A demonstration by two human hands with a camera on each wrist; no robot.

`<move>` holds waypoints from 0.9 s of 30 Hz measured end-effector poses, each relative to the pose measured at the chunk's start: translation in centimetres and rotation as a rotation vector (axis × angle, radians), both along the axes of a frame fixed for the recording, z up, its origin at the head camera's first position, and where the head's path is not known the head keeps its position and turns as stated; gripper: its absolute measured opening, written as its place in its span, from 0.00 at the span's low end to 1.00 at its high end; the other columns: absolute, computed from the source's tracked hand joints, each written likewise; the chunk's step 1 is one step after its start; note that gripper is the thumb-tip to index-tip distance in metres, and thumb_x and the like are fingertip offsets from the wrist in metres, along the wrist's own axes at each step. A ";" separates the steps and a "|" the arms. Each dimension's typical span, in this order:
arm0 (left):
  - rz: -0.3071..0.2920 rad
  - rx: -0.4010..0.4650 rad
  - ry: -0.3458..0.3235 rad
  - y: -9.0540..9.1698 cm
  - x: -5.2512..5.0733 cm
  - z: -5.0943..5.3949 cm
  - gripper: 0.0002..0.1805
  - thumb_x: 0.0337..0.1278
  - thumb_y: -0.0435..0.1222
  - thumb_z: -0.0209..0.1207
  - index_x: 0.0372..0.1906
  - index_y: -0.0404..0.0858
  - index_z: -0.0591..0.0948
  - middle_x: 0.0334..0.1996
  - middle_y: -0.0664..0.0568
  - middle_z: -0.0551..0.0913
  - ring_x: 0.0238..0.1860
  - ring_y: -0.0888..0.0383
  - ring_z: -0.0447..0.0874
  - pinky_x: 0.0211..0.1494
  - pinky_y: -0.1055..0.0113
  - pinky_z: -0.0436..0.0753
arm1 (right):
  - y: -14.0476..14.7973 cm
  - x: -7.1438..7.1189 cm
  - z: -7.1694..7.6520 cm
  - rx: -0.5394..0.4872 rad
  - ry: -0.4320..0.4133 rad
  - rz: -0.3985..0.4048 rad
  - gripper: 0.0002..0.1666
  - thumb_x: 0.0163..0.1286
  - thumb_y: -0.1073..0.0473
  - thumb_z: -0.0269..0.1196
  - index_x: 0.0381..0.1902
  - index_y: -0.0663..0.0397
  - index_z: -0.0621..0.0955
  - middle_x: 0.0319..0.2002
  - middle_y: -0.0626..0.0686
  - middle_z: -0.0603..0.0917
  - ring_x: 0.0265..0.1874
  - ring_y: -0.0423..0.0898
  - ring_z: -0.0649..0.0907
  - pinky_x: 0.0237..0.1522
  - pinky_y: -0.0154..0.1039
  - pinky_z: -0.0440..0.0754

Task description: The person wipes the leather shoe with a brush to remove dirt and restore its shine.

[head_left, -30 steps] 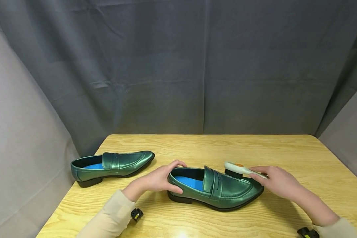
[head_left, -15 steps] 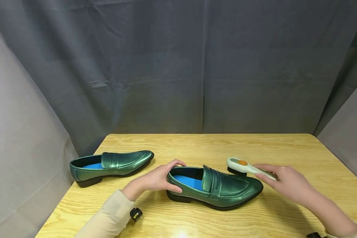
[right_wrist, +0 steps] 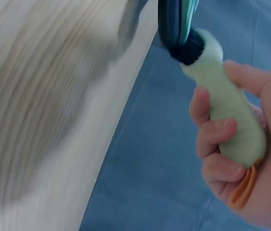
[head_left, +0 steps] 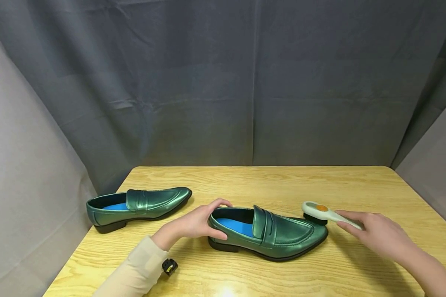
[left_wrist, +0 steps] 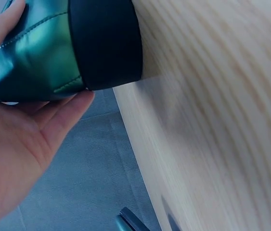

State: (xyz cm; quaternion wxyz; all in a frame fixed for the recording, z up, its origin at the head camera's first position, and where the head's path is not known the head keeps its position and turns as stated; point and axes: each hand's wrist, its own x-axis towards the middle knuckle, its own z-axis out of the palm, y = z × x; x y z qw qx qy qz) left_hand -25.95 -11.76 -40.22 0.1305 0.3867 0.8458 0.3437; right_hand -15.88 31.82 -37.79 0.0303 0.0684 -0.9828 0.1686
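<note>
A green metallic loafer (head_left: 293,237) with a blue insole stands on the wooden table, toe to the right. My left hand (head_left: 198,222) grips its heel, thumb on the near side and fingers around the back; the left wrist view shows the dark heel block (left_wrist: 107,43) beside the fingertips. In my right hand (head_left: 383,235) is the pale green handle of a brush (head_left: 330,215) with an orange spot. Its dark bristles (head_left: 315,220) touch the top of the toe. The right wrist view shows fingers curled round the handle (right_wrist: 236,120), an orange loop at its end.
A second green loafer (head_left: 152,205) stands at the table's left edge, toe to the right. Behind the wooden table (head_left: 223,181) hangs a dark grey curtain (head_left: 193,90); paler cloth (head_left: 26,165) hangs at the left side.
The brush in my right hand has moved right along the shoe, from the upper front to the toe tip, lifting slightly midway. My left hand and both shoes have stayed in place.
</note>
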 end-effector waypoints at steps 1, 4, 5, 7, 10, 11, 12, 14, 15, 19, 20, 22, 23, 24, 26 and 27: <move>0.000 -0.001 0.001 0.0 0.0 0.0 0.41 0.45 0.50 0.74 0.64 0.52 0.65 0.52 0.58 0.78 0.50 0.56 0.77 0.57 0.62 0.71 | 0.4 0.0 0.0 0.010 0.001 -0.016 0.33 0.71 0.38 0.57 0.62 0.55 0.78 0.18 0.47 0.69 0.17 0.43 0.64 0.18 0.39 0.59; 0.000 -0.002 0.002 0.0 -0.1 -0.1 0.41 0.45 0.50 0.74 0.64 0.52 0.65 0.52 0.58 0.78 0.50 0.56 0.77 0.57 0.62 0.71 | 1.4 0.2 0.1 0.018 0.024 -0.043 0.34 0.71 0.38 0.56 0.62 0.57 0.77 0.18 0.48 0.69 0.17 0.44 0.64 0.18 0.40 0.59; 0.000 -0.004 0.003 0.0 -0.1 -0.1 0.41 0.45 0.50 0.74 0.64 0.52 0.65 0.52 0.58 0.78 0.50 0.56 0.77 0.57 0.62 0.71 | 1.5 0.2 0.1 0.013 0.039 -0.045 0.33 0.72 0.39 0.56 0.62 0.57 0.77 0.19 0.48 0.70 0.18 0.44 0.64 0.19 0.40 0.59; -0.001 -0.006 0.005 0.0 0.0 0.0 0.41 0.46 0.50 0.73 0.65 0.52 0.64 0.53 0.58 0.77 0.50 0.56 0.77 0.58 0.61 0.71 | 1.5 0.5 0.3 -0.011 0.060 -0.041 0.32 0.72 0.40 0.57 0.63 0.55 0.77 0.21 0.47 0.72 0.17 0.44 0.63 0.19 0.40 0.58; 0.006 -0.009 0.002 0.0 0.0 0.0 0.42 0.46 0.50 0.73 0.65 0.52 0.64 0.53 0.58 0.77 0.51 0.56 0.77 0.58 0.61 0.70 | 1.1 0.9 0.5 -0.055 0.115 0.008 0.27 0.71 0.44 0.60 0.62 0.52 0.79 0.32 0.52 0.82 0.21 0.43 0.68 0.22 0.39 0.62; 0.010 -0.009 0.000 0.0 0.0 0.0 0.42 0.46 0.50 0.73 0.65 0.52 0.64 0.53 0.58 0.78 0.51 0.56 0.77 0.58 0.61 0.71 | 0.9 0.9 0.5 -0.062 0.134 0.029 0.26 0.70 0.45 0.62 0.61 0.51 0.80 0.37 0.53 0.84 0.23 0.42 0.72 0.23 0.39 0.65; 0.012 -0.009 0.000 0.0 0.1 0.0 0.42 0.46 0.50 0.73 0.65 0.52 0.65 0.53 0.58 0.78 0.50 0.56 0.77 0.58 0.61 0.71 | 0.7 1.0 0.6 -0.065 0.155 0.052 0.25 0.69 0.46 0.63 0.60 0.49 0.80 0.42 0.53 0.85 0.26 0.42 0.74 0.24 0.39 0.67; 0.018 -0.006 -0.002 0.0 0.1 0.1 0.42 0.45 0.50 0.74 0.65 0.52 0.65 0.52 0.58 0.78 0.50 0.56 0.77 0.57 0.61 0.71 | 0.3 1.1 0.4 -0.061 0.203 0.095 0.24 0.67 0.48 0.66 0.58 0.47 0.82 0.46 0.53 0.85 0.33 0.41 0.79 0.27 0.40 0.72; 0.019 -0.005 -0.003 0.0 0.1 0.1 0.42 0.45 0.50 0.74 0.65 0.52 0.65 0.52 0.58 0.78 0.49 0.57 0.77 0.57 0.61 0.71 | 0.1 1.1 0.3 -0.058 0.214 0.110 0.24 0.66 0.48 0.66 0.58 0.46 0.82 0.47 0.53 0.85 0.37 0.41 0.80 0.29 0.41 0.74; 0.012 -0.001 0.000 0.0 0.1 0.1 0.42 0.45 0.50 0.74 0.65 0.51 0.65 0.52 0.58 0.78 0.50 0.57 0.77 0.57 0.61 0.71 | -0.3 1.2 -0.5 -0.033 0.226 0.146 0.24 0.64 0.48 0.68 0.57 0.45 0.82 0.46 0.51 0.86 0.39 0.42 0.82 0.31 0.42 0.77; 0.007 -0.002 0.003 0.0 0.1 0.1 0.42 0.46 0.50 0.73 0.65 0.50 0.65 0.53 0.57 0.78 0.50 0.58 0.77 0.57 0.61 0.71 | -0.2 1.2 -0.7 -0.030 0.211 0.141 0.24 0.64 0.47 0.67 0.57 0.46 0.82 0.46 0.52 0.85 0.40 0.44 0.82 0.31 0.42 0.77; 0.002 -0.006 0.004 -0.1 0.1 0.1 0.42 0.46 0.50 0.73 0.65 0.51 0.65 0.54 0.58 0.77 0.51 0.58 0.76 0.58 0.60 0.70 | 0.2 1.3 -1.1 -0.030 0.175 0.115 0.25 0.65 0.47 0.66 0.58 0.48 0.81 0.47 0.54 0.85 0.34 0.44 0.80 0.27 0.41 0.73; 0.000 -0.008 0.003 0.0 0.1 0.0 0.42 0.46 0.49 0.73 0.65 0.51 0.64 0.55 0.58 0.77 0.52 0.58 0.76 0.59 0.60 0.70 | 0.6 1.3 -1.3 -0.032 0.149 0.092 0.26 0.67 0.46 0.65 0.59 0.49 0.81 0.45 0.54 0.85 0.31 0.44 0.79 0.25 0.41 0.72; -0.002 -0.009 0.003 -0.1 0.1 0.0 0.42 0.46 0.50 0.73 0.66 0.51 0.64 0.55 0.58 0.76 0.52 0.59 0.75 0.59 0.60 0.70 | 1.0 1.3 -1.5 -0.037 0.130 0.067 0.27 0.67 0.46 0.64 0.60 0.50 0.80 0.45 0.55 0.85 0.27 0.44 0.77 0.24 0.40 0.69; -0.003 -0.014 0.002 -0.1 0.1 0.0 0.42 0.47 0.50 0.73 0.66 0.51 0.64 0.56 0.58 0.76 0.54 0.59 0.75 0.60 0.59 0.69 | 2.0 1.3 -1.7 -0.033 0.101 0.014 0.28 0.69 0.45 0.63 0.61 0.53 0.79 0.41 0.55 0.84 0.21 0.42 0.69 0.21 0.38 0.63; -0.002 -0.014 -0.001 -0.1 0.1 0.0 0.42 0.47 0.50 0.73 0.66 0.52 0.64 0.56 0.58 0.76 0.54 0.59 0.75 0.60 0.59 0.69 | 2.5 1.3 -1.9 -0.026 0.096 -0.009 0.28 0.69 0.45 0.62 0.62 0.54 0.78 0.40 0.55 0.84 0.19 0.41 0.65 0.20 0.38 0.60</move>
